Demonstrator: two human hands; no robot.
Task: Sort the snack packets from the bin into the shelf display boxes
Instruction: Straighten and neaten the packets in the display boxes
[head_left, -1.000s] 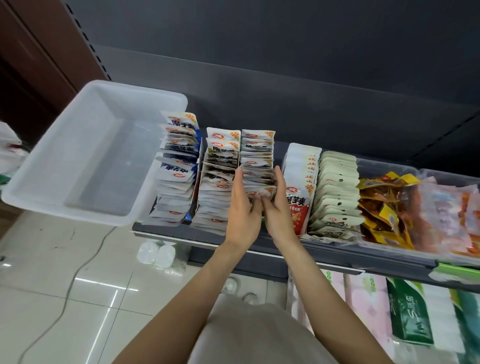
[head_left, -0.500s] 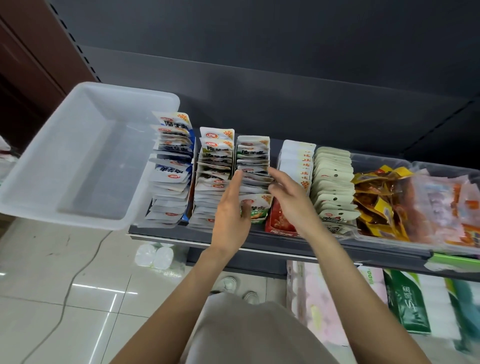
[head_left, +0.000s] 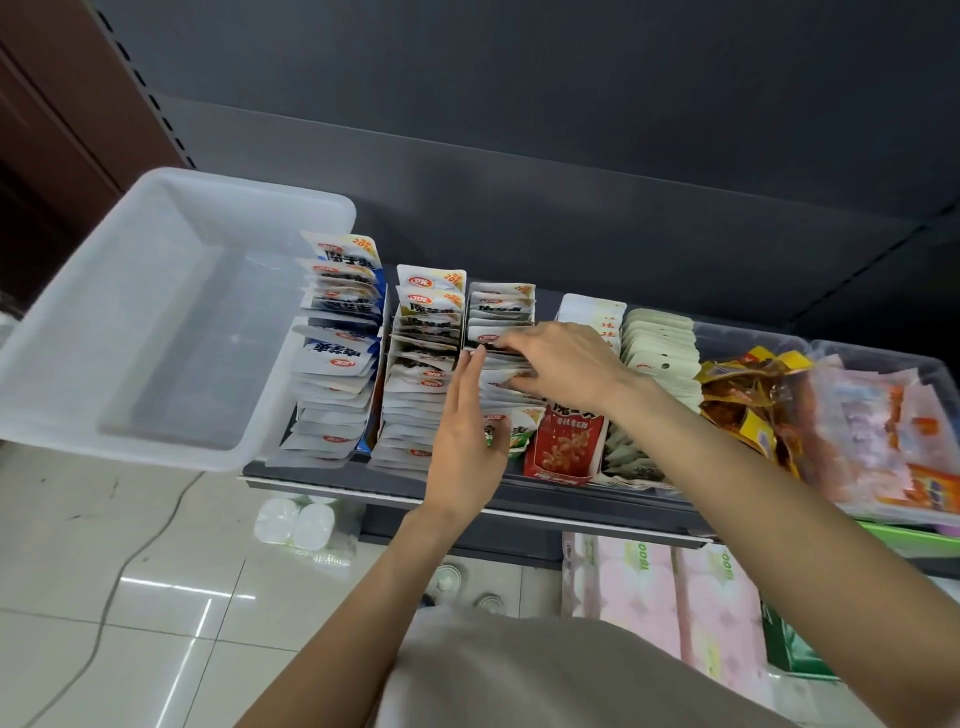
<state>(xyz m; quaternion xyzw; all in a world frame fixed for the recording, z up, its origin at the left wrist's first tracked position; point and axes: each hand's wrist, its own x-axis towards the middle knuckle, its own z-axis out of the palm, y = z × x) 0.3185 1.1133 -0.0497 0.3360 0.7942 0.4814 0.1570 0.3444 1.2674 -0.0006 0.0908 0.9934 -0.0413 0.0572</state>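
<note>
Hands part over the third packet row

The right hand (head_left: 563, 364) has slid toward 11 o'clock, fingers now curled into the third row of packets (head_left: 501, 312); the left hand (head_left: 465, 436) has straightened flat against that row's left edge.

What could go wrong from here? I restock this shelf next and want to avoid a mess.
The right hand reaches across into the third row of packets while the left hand braces its side; loosely leaning packets could tip into the neighbouring row. The clear bin appears to overhang the shelf's left end, so a bump might knock it off. Packets at the shelf edge could slide off the front.
</note>
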